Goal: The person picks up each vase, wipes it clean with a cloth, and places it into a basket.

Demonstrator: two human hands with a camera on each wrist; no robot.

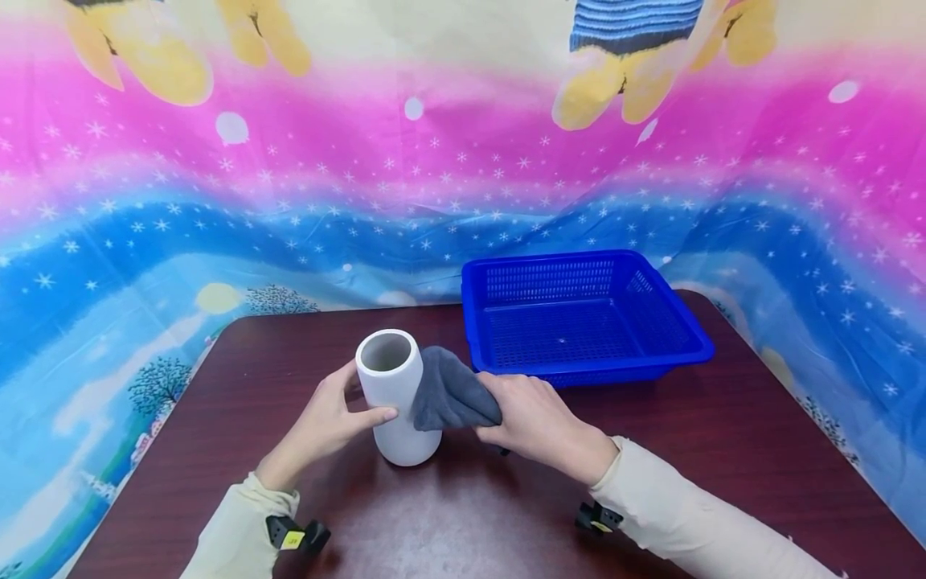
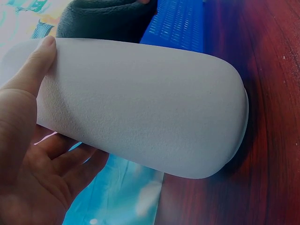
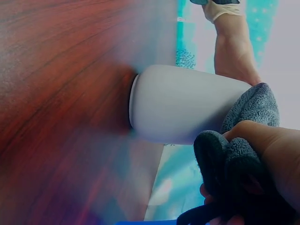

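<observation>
A tall white vase with a round open mouth stands upright on the dark wood table. My left hand grips its left side, thumb across the front and fingers behind. In the left wrist view the thumb presses on the vase's pale, slightly grainy surface. My right hand holds a bunched grey cloth against the vase's right side. From the right wrist view, folds of the cloth touch the vase near its upper part.
Behind my right hand sits a blue plastic basket with perforated walls, at the table's back edge. A colourful printed cloth backdrop hangs behind and around the table. Small black devices are strapped at both sleeves.
</observation>
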